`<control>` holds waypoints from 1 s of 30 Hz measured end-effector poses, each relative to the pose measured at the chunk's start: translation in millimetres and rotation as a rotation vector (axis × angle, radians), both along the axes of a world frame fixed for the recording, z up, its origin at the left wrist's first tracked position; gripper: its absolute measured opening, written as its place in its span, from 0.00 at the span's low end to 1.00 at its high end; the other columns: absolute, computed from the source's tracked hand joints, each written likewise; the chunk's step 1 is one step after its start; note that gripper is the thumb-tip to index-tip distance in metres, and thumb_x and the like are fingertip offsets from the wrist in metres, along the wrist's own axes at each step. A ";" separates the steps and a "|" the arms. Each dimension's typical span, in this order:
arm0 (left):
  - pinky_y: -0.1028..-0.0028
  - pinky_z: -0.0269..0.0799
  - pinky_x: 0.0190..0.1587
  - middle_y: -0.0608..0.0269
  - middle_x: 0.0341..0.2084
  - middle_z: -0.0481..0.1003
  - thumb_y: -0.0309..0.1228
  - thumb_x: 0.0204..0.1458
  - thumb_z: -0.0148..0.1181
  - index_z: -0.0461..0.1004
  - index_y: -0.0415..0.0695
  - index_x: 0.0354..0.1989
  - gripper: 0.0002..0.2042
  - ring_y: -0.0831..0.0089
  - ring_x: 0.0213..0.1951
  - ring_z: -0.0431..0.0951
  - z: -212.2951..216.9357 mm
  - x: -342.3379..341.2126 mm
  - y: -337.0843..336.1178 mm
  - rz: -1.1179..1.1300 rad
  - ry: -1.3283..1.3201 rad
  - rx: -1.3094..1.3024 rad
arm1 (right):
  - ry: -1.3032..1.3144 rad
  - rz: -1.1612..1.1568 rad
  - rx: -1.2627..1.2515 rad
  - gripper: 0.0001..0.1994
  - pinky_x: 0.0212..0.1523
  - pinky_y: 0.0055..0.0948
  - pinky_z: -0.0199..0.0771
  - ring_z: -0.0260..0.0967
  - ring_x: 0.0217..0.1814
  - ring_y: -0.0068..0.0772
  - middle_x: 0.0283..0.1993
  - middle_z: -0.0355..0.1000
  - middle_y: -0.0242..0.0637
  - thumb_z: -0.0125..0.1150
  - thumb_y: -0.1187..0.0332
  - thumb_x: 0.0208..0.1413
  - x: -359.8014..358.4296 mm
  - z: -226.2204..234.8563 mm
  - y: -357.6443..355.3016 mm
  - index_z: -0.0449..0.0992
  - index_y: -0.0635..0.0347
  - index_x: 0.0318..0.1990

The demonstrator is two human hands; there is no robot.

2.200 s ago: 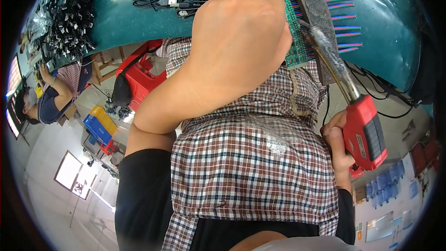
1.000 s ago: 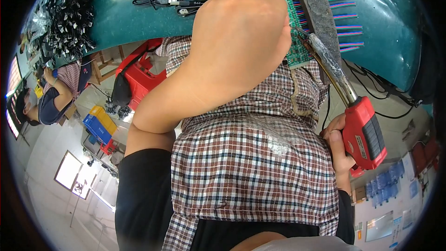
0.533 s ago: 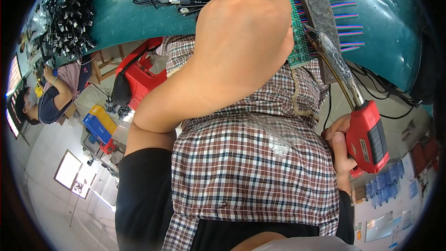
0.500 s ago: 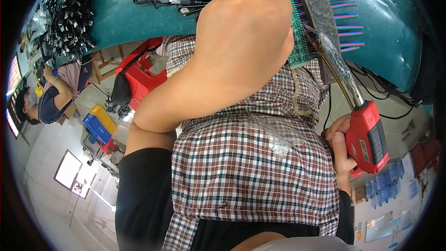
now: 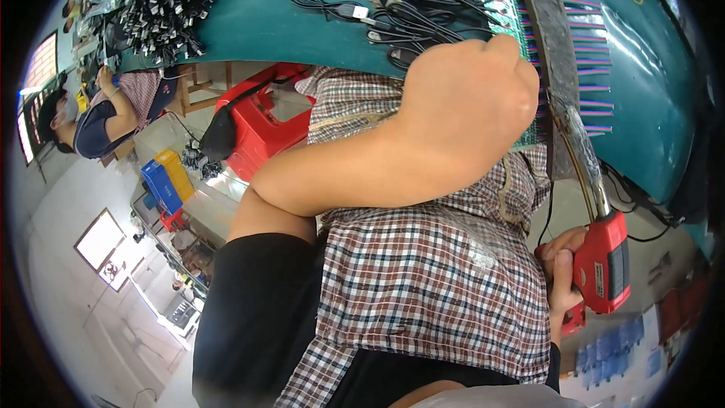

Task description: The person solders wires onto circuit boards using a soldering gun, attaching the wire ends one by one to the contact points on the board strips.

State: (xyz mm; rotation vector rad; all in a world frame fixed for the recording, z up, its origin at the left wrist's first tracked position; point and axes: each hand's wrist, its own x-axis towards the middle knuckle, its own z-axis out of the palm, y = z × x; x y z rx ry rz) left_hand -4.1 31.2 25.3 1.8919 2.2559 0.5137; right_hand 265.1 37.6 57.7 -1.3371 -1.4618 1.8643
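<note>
A teal table [image 5: 257,30] is spread across the top of the view, and a checked apron [image 5: 430,279] is worn below it. Beside the apron a red stool [image 5: 260,125] is seen; at the table's left, black cables [image 5: 170,11] are heaped. The left hand [image 5: 472,106] is held knuckles up with fingers curled; what is gripped beneath is hidden and cannot be told. A red soldering gun [image 5: 604,253] is gripped by its handle in the closed fingers of the right hand [image 5: 563,268], its tip near the dark bar [image 5: 557,53]. Just left of the bar, a green circuit board [image 5: 516,19] is partly covered by the left hand. Thin coloured wires [image 5: 593,72] are seen beyond the bar's right edge.
</note>
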 end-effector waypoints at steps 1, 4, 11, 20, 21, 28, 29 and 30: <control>0.68 0.71 0.28 0.62 0.24 0.71 0.29 0.39 0.66 0.76 0.45 0.25 0.05 0.65 0.28 0.75 0.8 -3.4 -0.4 -0.053 -0.018 0.025 | -0.021 -0.006 -0.045 0.05 0.33 0.26 0.66 0.61 0.30 0.26 0.31 0.65 0.38 0.54 0.76 0.59 -0.1 2.9 1.4 0.64 0.62 0.39; 0.69 0.69 0.30 0.64 0.23 0.72 0.33 0.40 0.67 0.80 0.46 0.27 0.07 0.66 0.29 0.72 7.4 -23.1 1.8 -0.114 -0.148 0.127 | -0.010 -0.019 -0.062 0.06 0.33 0.26 0.64 0.60 0.30 0.26 0.31 0.64 0.37 0.54 0.75 0.59 3.9 -1.2 -0.2 0.63 0.60 0.37; 0.60 0.70 0.42 0.53 0.31 0.75 0.26 0.51 0.64 0.76 0.41 0.34 0.05 0.53 0.37 0.76 -4.8 -131.4 11.1 0.456 0.307 0.340 | -0.006 -0.027 -0.039 0.06 0.29 0.24 0.63 0.59 0.28 0.25 0.30 0.65 0.38 0.55 0.72 0.59 4.1 -1.1 -0.6 0.63 0.60 0.36; 0.78 0.65 0.32 0.71 0.26 0.70 0.24 0.62 0.56 0.74 0.39 0.36 0.03 0.82 0.29 0.68 -7.7 -142.7 20.8 0.438 -0.373 0.779 | 0.101 -0.018 0.092 0.04 0.19 0.21 0.58 0.51 0.14 0.17 0.29 0.63 0.37 0.52 0.75 0.61 5.4 -11.0 0.8 0.63 0.63 0.39; 0.79 0.64 0.31 0.72 0.26 0.70 0.23 0.63 0.54 0.74 0.39 0.37 0.03 0.82 0.28 0.67 0.5 -142.4 18.3 0.426 -0.392 0.764 | 0.075 -0.065 0.101 0.05 0.19 0.21 0.57 0.51 0.14 0.17 0.29 0.63 0.37 0.53 0.75 0.61 0.6 -10.2 1.8 0.63 0.62 0.40; 0.84 0.59 0.25 0.71 0.21 0.72 0.24 0.56 0.63 0.76 0.38 0.30 0.04 0.86 0.23 0.66 35.5 -50.8 16.0 0.030 -0.425 0.419 | 0.013 -0.197 0.222 0.07 0.20 0.21 0.56 0.47 0.15 0.15 0.30 0.62 0.36 0.53 0.77 0.61 -41.1 -5.8 16.3 0.63 0.63 0.43; 0.84 0.59 0.25 0.71 0.21 0.72 0.24 0.56 0.63 0.76 0.38 0.30 0.04 0.86 0.23 0.66 37.7 -46.2 22.1 0.021 -0.430 0.420 | 0.020 -0.253 0.229 0.07 0.21 0.21 0.56 0.47 0.15 0.15 0.30 0.62 0.35 0.53 0.79 0.60 -48.3 -5.4 17.8 0.63 0.64 0.43; 0.84 0.59 0.24 0.72 0.22 0.73 0.24 0.56 0.62 0.76 0.38 0.31 0.03 0.87 0.22 0.65 40.6 -43.6 22.4 0.139 -0.540 0.248 | 0.028 -0.246 0.226 0.07 0.21 0.21 0.56 0.47 0.15 0.15 0.30 0.62 0.35 0.53 0.79 0.60 -54.1 -4.8 19.6 0.63 0.64 0.43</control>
